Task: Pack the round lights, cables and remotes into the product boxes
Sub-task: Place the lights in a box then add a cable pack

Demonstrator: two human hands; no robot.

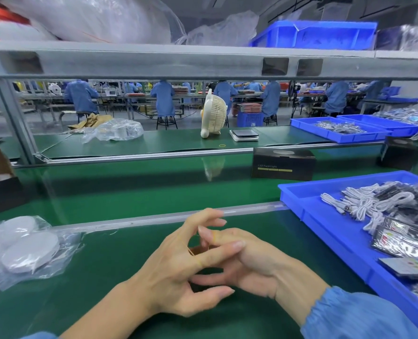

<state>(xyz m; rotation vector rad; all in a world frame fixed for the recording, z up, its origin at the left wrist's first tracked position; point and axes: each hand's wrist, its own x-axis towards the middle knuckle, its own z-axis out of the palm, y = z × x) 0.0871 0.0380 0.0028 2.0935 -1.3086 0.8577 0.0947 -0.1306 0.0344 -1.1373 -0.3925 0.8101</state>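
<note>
Both hands meet mid-worktop, left hand (178, 263) and right hand (249, 260) seemingly fiddling a thin rubber band (195, 258); bagged round lights (29, 250) look slippery, grip edges.

Hands meeting at 6 o'clock over the green mat (110, 260): left hand (176, 270) crossing over right hand (249, 260), fingers interlacing, a thin yellow rubber band (195, 258) looping around the left fingers. Lying at 9 o'clock, round lights (29, 250) in clear bags. Sitting at 3 o'clock, a blue tray (325, 231) holding white cables (364, 204) and bagged remotes (403, 241). Standing at 1 o'clock beyond the tray, a black product box (283, 165). Standing at 12 o'clock on the far bench, a cream desk fan (213, 115), a scale (244, 135) just beside it. Working in the background, blue-coated people on stools.
</note>
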